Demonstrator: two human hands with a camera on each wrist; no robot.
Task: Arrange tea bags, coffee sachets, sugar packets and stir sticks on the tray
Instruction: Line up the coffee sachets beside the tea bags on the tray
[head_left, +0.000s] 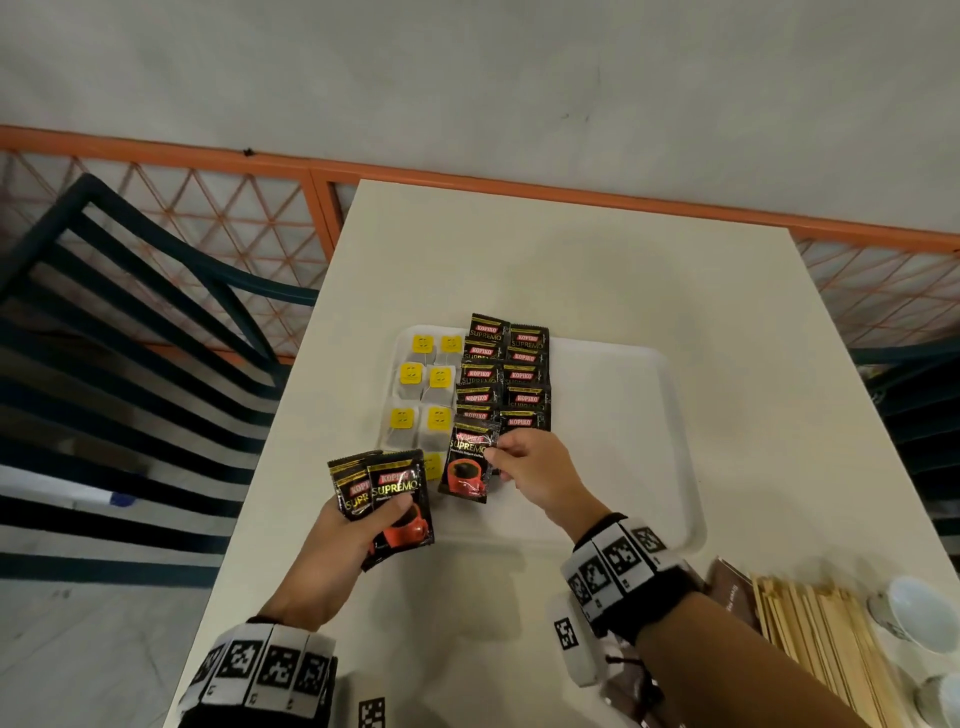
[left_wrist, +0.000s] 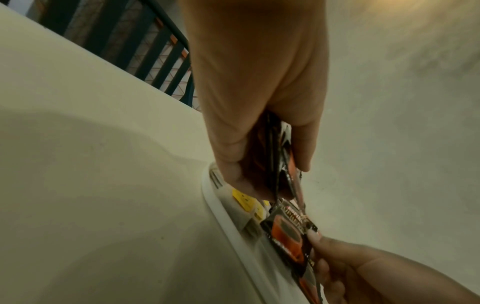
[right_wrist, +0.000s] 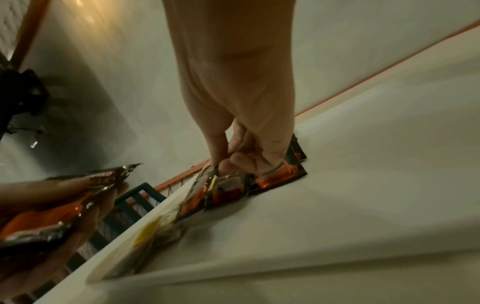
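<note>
Pinching one black foil coffee sachet with a red cup print by its right edge, the right hand holds it over the near left part of the white rectangular plastic tray, just below two columns of overlapping black coffee sachets already lying there. Thumb and forefinger close on the packet; the other fingers are curled under. The left hand grips a small fan of the same black sachets, thumb across the front one, held above the table just beside the tray's near left corner. Left of the coffee columns, white paper tea bags with square yellow tags lie in two columns along the tray's left side; the right half of the tray is bare.

The tray sits on a cream, matte rectangular table. At its near right corner lie a bundle of pale wooden stir sticks, brown paper packets just beside them, and two small white ceramic cups at the edge. A dark blue slatted metal chair stands to the left of the table. Behind runs an orange-framed lattice railing against a grey concrete floor. Both wrists wear bands printed with black-and-white square markers
</note>
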